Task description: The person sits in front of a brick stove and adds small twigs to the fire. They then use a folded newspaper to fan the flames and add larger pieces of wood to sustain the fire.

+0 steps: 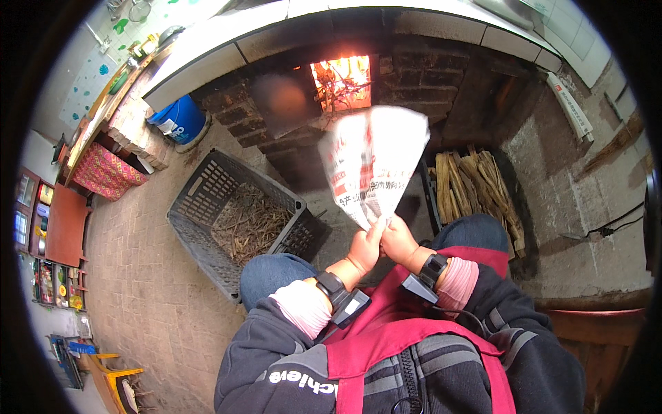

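A creased sheet of printed paper (380,155), seemingly newspaper, fans out from my two hands towards the stove. My left hand (365,249) grips its gathered lower end, thumb uppermost. Pressed close beside it, my right hand (400,240) pinches the same end. The paper is slightly blurred and bears writing. Beyond its upper edge, a fire (341,83) with thin twigs burns in the square opening of a brick stove (434,77). An iron door (284,101) stands to the left of that opening. The paper hides the wall just below the fire.
A black plastic crate (194,248) of twigs (252,220) stands by my left knee. Split firewood (468,181) lies beyond my right knee. A blue bucket (178,121) sits at the stove's left end. On the right are a straw broom (615,142) and a cable (615,225).
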`<action>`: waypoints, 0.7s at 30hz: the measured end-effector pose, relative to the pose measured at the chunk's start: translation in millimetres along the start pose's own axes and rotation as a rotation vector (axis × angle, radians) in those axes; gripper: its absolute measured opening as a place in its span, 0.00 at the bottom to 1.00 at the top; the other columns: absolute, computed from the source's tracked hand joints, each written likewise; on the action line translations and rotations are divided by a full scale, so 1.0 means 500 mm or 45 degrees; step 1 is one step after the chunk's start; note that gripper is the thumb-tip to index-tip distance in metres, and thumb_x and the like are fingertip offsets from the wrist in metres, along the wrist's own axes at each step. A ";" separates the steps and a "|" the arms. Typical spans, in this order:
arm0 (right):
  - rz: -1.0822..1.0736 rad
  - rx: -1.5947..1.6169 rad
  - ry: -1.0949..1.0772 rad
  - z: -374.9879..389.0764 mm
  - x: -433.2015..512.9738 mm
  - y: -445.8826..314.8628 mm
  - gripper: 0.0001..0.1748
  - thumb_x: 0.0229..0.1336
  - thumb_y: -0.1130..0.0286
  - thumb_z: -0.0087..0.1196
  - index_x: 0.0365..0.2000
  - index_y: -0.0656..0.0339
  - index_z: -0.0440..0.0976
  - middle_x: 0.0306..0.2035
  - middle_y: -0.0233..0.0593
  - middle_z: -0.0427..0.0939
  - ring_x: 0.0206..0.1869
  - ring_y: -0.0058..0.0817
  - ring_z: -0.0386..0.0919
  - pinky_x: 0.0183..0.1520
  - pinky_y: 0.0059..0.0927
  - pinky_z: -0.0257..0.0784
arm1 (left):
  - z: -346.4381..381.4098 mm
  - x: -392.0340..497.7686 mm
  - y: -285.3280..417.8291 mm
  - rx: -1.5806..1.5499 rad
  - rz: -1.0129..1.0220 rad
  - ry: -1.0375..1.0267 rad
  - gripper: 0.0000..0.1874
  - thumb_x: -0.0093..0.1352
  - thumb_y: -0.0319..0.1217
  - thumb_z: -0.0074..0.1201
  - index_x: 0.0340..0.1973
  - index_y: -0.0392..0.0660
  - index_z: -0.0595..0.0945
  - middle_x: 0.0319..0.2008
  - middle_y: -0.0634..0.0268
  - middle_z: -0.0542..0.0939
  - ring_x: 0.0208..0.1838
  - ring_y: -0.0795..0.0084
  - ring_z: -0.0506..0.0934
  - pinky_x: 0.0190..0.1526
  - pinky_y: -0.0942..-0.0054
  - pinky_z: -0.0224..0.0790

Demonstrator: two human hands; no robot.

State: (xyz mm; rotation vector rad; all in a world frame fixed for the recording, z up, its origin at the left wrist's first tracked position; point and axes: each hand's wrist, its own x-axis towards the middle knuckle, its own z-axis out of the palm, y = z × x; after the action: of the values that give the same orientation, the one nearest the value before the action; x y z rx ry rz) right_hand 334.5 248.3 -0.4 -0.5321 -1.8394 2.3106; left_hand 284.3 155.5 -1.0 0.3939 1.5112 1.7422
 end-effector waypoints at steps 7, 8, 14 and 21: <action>0.420 0.087 -0.039 -0.003 0.006 -0.011 0.10 0.58 0.71 0.35 0.32 0.64 0.66 0.15 0.34 0.67 0.10 0.22 0.61 0.09 0.29 0.56 | -0.005 0.009 -0.008 -0.225 -0.602 0.032 0.26 0.66 0.55 0.37 0.23 0.44 0.74 0.14 0.67 0.71 0.11 0.75 0.65 0.14 0.74 0.59; 0.528 0.056 -0.034 -0.004 0.008 -0.013 0.10 0.58 0.71 0.36 0.34 0.65 0.66 0.18 0.37 0.70 0.14 0.24 0.65 0.14 0.28 0.62 | -0.007 0.009 -0.009 -0.291 -0.712 0.003 0.25 0.66 0.52 0.38 0.25 0.42 0.75 0.17 0.65 0.72 0.15 0.73 0.68 0.18 0.74 0.62; -0.760 -0.433 -0.223 -0.009 0.006 -0.033 0.12 0.58 0.71 0.44 0.42 0.63 0.69 0.36 0.40 0.75 0.39 0.27 0.73 0.43 0.25 0.67 | 0.013 -0.008 -0.018 0.202 0.850 0.127 0.19 0.69 0.39 0.40 0.40 0.33 0.75 0.35 0.60 0.78 0.40 0.69 0.74 0.43 0.75 0.64; 0.656 -0.013 -0.051 -0.005 0.008 -0.036 0.11 0.61 0.66 0.39 0.35 0.62 0.69 0.19 0.35 0.71 0.14 0.20 0.67 0.17 0.20 0.64 | 0.006 0.000 -0.011 -0.459 -0.795 0.085 0.27 0.65 0.55 0.38 0.29 0.42 0.75 0.17 0.64 0.72 0.16 0.75 0.68 0.19 0.72 0.65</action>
State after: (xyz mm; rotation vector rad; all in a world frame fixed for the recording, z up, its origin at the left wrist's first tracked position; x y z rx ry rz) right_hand 329.7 256.0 15.6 -1.0791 -1.9071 2.6311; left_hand 288.3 157.7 -5.4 -0.2986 1.1570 1.4754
